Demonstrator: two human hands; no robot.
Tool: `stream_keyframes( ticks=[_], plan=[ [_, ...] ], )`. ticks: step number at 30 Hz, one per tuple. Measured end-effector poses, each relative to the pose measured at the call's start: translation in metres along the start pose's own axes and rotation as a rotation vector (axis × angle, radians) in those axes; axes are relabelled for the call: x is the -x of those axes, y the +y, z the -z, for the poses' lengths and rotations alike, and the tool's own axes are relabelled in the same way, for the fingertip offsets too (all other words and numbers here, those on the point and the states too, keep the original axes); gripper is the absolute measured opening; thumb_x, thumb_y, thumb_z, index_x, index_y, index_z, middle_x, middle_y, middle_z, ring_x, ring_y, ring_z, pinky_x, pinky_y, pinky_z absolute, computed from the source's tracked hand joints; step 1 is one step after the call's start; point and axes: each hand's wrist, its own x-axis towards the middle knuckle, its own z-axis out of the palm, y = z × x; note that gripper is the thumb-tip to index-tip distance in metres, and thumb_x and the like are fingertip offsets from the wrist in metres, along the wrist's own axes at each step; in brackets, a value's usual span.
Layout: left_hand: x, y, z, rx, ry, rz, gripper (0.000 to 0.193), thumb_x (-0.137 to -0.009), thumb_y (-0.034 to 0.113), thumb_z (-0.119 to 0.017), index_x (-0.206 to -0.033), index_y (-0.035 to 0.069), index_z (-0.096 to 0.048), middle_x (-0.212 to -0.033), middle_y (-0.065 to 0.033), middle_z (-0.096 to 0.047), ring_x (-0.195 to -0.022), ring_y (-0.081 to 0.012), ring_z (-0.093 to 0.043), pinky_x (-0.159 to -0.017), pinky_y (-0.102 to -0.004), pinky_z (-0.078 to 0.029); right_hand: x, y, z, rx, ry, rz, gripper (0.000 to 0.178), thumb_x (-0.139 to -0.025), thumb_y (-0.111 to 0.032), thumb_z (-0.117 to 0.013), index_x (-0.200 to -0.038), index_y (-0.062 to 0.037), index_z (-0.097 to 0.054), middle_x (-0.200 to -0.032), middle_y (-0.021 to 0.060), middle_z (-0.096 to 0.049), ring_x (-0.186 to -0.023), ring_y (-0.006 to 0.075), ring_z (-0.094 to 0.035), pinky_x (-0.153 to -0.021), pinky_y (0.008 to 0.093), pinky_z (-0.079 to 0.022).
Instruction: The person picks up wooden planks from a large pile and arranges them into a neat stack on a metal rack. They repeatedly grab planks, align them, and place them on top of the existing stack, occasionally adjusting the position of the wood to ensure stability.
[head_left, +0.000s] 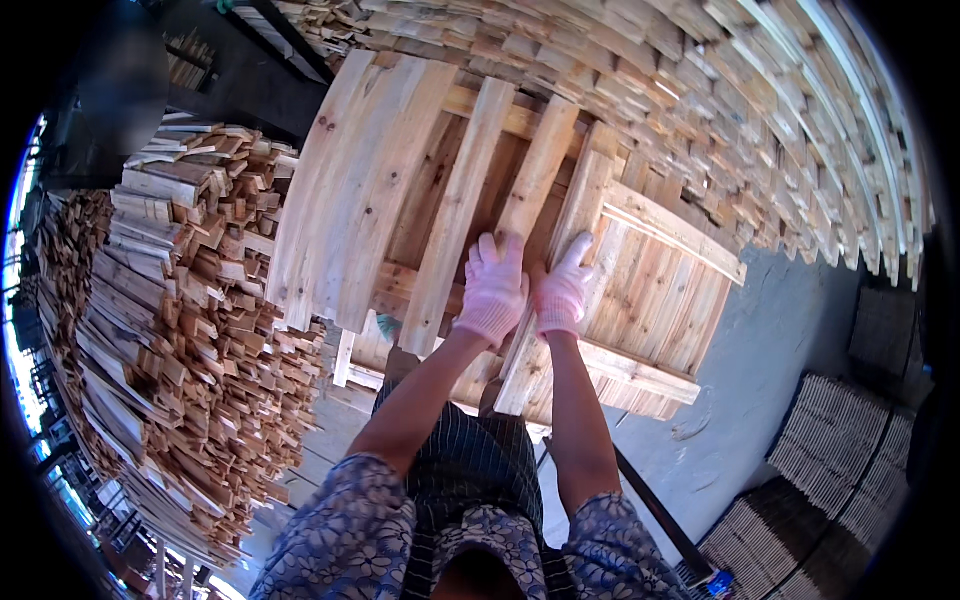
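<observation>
Both hands wear pale pink knit gloves and work close together over a slatted wooden panel. My left hand (493, 287) is closed over the lower part of a narrow wooden plank (540, 165) lying at a slant across the panel. My right hand (563, 288) grips the neighbouring plank (527, 368), thumb on its left side and fingers along the top. Left of them lies another narrow slat (461, 205), with gaps on either side. Wider boards (365, 190) sit side by side at the panel's left end. The undersides of the held planks are hidden.
A finished-looking boarded panel (650, 300) with edge battens lies beneath, to the right. Large stacks of cut wood rise at the left (180, 330) and along the far side (640, 70). Bundled slats (835, 440) stand on the grey floor (745, 370) at right.
</observation>
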Motion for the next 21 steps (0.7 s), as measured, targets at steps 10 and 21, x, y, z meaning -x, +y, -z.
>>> stream_keyframes(
  ticks=[10, 21],
  plan=[
    [-0.068, -0.389, 0.134, 0.014, -0.001, 0.485, 0.076, -0.097, 0.067, -0.041, -0.155, 0.019, -0.035, -0.15, -0.0224, -0.048, -0.139, -0.0433, -0.043, -0.113, -0.0525, -0.035, 0.024, -0.082, -0.057, -0.225, 0.132, 0.292, 0.081, -0.095, -0.044, -0.056, -0.16, -0.0201, -0.014, -0.127, 0.0313, -0.048, -0.109, 0.0501, -0.06, -0.091, 0.0548, -0.05],
    [-0.076, -0.32, 0.162, 0.209, -0.03, 0.508, 0.061, -0.101, 0.057, -0.04, -0.137, 0.009, -0.049, -0.121, -0.0299, -0.065, -0.113, -0.0482, -0.062, -0.096, -0.0536, -0.047, 0.012, -0.094, -0.072, -0.319, 0.036, 0.391, 0.088, -0.097, -0.039, -0.061, -0.162, -0.0116, -0.01, -0.15, 0.0312, -0.037, -0.132, 0.0437, -0.048, -0.109, 0.0454, -0.04]
  ],
)
